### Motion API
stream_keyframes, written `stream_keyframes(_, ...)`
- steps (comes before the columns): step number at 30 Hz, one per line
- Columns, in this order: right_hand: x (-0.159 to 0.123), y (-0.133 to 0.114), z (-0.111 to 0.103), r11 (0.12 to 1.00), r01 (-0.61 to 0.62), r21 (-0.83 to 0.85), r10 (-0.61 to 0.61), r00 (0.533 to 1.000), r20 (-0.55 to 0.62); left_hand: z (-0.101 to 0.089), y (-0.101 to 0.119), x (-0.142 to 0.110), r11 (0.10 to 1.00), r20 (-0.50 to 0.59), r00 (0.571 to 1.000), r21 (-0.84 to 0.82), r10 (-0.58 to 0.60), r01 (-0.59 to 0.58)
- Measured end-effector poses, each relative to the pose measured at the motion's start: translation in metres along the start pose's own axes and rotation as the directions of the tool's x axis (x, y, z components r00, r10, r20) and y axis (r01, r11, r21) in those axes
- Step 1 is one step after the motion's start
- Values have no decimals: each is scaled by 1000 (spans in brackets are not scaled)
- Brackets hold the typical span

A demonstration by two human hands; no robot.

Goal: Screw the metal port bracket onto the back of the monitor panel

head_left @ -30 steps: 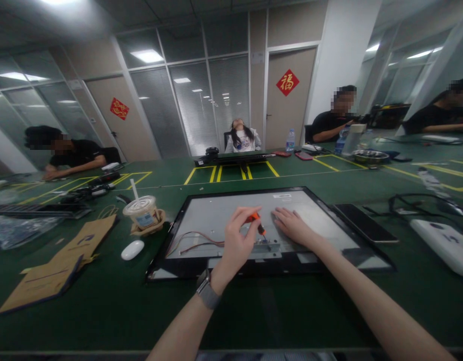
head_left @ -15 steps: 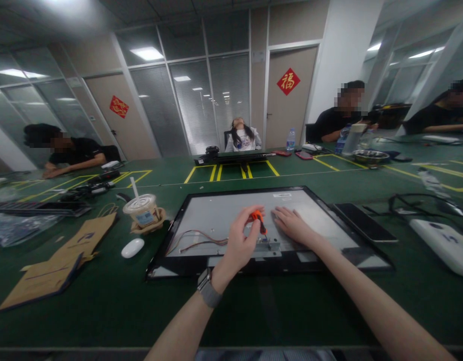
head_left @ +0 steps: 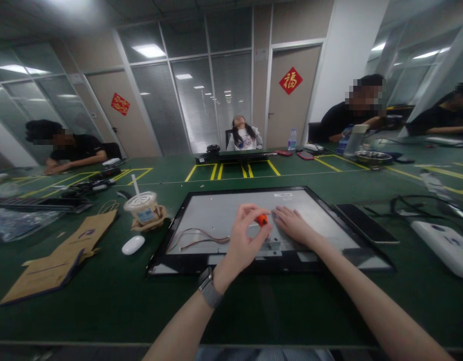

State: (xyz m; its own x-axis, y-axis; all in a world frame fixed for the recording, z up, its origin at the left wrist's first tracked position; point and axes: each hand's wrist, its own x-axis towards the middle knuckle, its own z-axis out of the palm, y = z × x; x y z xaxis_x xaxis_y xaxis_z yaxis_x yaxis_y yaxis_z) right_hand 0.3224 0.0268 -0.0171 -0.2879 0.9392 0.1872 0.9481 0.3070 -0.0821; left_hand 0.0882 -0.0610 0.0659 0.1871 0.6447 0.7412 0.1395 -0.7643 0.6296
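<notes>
A flat display panel (head_left: 224, 205) with a black frame lies on the green table, its grey metal back facing up. Above its lower middle, my left hand (head_left: 246, 235) grips a screwdriver with an orange handle (head_left: 262, 219) between thumb and fingers. The tool points down at a small metal bracket (head_left: 274, 245) on the panel; I cannot make out whether its tip touches a screw. My right hand (head_left: 293, 225) rests flat on the metal back, fingers stretched out, just right of the tool. Thin wires (head_left: 201, 238) run across the panel left of the bracket.
On the left are a drink cup (head_left: 143, 208) in a cardboard holder, a white oval case (head_left: 133, 245) and brown paper bags (head_left: 62, 260). A black phone (head_left: 365, 223) and a white device (head_left: 442, 248) lie right. Several people sit around the table.
My left hand has turned the screwdriver, so its handle now shows end-on and more upright, with the fingers curled differently around it. My right hand stays in place.
</notes>
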Motion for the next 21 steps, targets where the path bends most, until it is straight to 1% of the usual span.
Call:
stream_keyframes(3, 0, 1, 0, 1000, 5, -11, -5, 1000, -4, -1, 0, 1, 1000, -17, 1000, -1, 2, -2)
stream_keyframes(8, -1, 1, 2, 999, 9, -36, -10, 999, -35, -3, -1, 2, 989, 45, 997, -131, -65, 70)
stream_keyframes(14, -1, 0, 0, 999, 12, -34, -12, 1000, -21, -8, -1, 6, 975, 68, 993, -191, -99, 111)
stream_keyframes(16, -1, -2, -2, 1000, 3, -28, -3, 1000, -10, -6, -1, 7, 973, 34, 992, -194, -119, 123)
stream_keyframes(18, -1, -3, -4, 1000, -8, -25, 8, 1000, 3, -4, 0, 5, 978, -34, 991, -171, -127, 120)
stream_keyframes(21, -1, -4, -5, 999, -21, -32, 22, 1000, 18, 0, 0, 1, 991, -112, 989, -96, -100, 89)
